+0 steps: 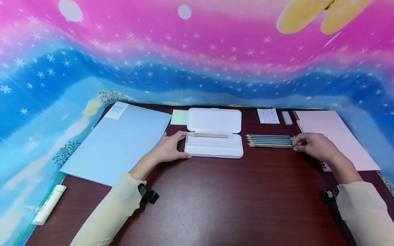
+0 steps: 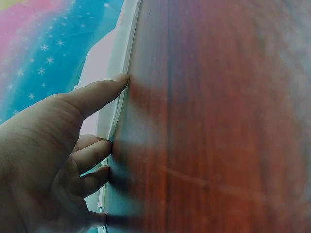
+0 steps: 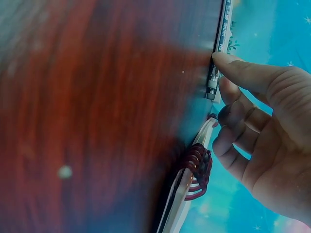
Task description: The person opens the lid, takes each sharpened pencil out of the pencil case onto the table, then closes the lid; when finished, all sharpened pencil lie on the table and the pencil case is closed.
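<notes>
In the head view an opened white pencil case [image 1: 213, 152] lies mid-table, a gold-and-white pencil [image 1: 212, 136] along the back of its lower half. My left hand [image 1: 167, 148] holds the case's left end, thumb at the front corner and index finger at the back. A row of several coloured pencils [image 1: 267, 141] lies to the right of the case, points facing left. With thumb and fingers my right hand [image 1: 317, 145] pinches the row's right end. In the right wrist view the thumb touches a dark pencil [image 3: 223, 31]. The fingers' far side is hidden there.
A pale blue folder [image 1: 129, 136] lies at left, with a white tube [image 1: 49, 205] near the left edge. Green sticky notes [image 1: 178, 117] adjoin the case. Behind the pencils are a printed card [image 1: 268, 116] and an eraser [image 1: 287, 118]. A pink spiral notebook [image 1: 335, 136] lies under the right hand.
</notes>
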Tool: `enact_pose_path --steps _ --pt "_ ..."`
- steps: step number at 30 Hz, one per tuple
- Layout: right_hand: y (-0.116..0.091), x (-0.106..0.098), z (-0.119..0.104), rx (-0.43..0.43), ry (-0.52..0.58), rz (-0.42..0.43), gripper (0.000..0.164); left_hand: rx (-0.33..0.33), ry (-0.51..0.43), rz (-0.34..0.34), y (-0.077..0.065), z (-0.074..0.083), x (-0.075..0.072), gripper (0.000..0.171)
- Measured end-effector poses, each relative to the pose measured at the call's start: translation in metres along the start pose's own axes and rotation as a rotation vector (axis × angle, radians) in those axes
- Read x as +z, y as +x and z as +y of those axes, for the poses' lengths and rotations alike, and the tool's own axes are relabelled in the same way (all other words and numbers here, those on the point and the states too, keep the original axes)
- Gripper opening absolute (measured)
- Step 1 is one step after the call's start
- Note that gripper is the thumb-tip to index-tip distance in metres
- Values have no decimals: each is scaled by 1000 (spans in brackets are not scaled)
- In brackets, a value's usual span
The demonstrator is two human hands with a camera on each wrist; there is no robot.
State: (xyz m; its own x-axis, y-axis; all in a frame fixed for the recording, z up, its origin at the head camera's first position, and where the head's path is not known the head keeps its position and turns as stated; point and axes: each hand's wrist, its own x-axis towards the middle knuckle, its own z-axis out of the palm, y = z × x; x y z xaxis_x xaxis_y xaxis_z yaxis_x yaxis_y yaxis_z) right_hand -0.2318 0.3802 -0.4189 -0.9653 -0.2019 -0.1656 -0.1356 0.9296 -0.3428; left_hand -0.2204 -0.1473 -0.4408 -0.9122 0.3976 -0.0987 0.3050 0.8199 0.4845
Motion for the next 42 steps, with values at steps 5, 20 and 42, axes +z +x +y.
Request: enact_pose_path --steps 5,20,42 --pt "1 1 -2 13 -1 -13 6 -3 5 -9 0 -1 1 91" --pt "15 -6 -53 -158 29 125 18 -23 5 1 -7 -5 0 92" --pt "63 39 -188 -431 -12 -119 35 -26 0 4 0 -1 1 92"
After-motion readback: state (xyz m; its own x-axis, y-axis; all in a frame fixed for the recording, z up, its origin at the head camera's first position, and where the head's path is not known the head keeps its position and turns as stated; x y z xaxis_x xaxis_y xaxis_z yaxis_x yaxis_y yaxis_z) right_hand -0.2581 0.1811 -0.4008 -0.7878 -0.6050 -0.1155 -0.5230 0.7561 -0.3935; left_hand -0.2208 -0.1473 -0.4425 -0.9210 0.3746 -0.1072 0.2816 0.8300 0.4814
